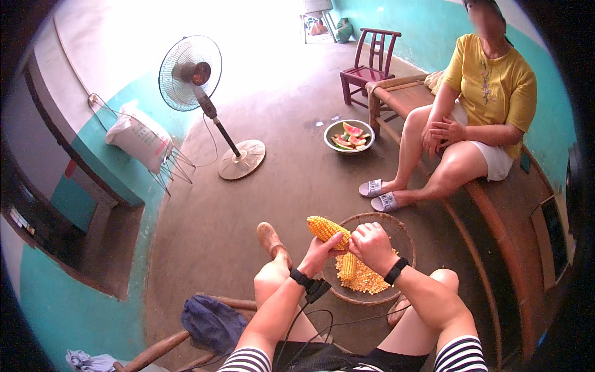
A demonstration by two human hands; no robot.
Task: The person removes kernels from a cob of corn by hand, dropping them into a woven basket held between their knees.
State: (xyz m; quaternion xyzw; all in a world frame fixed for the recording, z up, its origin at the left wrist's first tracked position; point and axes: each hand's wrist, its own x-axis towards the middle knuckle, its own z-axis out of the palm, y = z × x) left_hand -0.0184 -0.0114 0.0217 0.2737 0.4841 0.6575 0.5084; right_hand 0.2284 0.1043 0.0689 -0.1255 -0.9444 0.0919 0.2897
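My left hand [324,251] is closed around an ear of yellow corn [327,229], which is tilted with one end up and to the left. At the ear's other end, my right hand [371,243] presses against it with bent fingers; the contact point is partly hidden. Below both hands a round, shallow woven basket [405,232] stands on the floor between my legs. Loose corn kernels [367,280] lie in it, and a second ear of corn [348,267] rests on them.
A person in a yellow shirt [497,88] sits at the right on a bamboo bed [483,204]. Ahead are a metal bowl [329,141] of watermelon pieces, a wooden chair [369,72] and a standing fan [241,159]. Black cables [332,321] hang from my left wrist across my lap.
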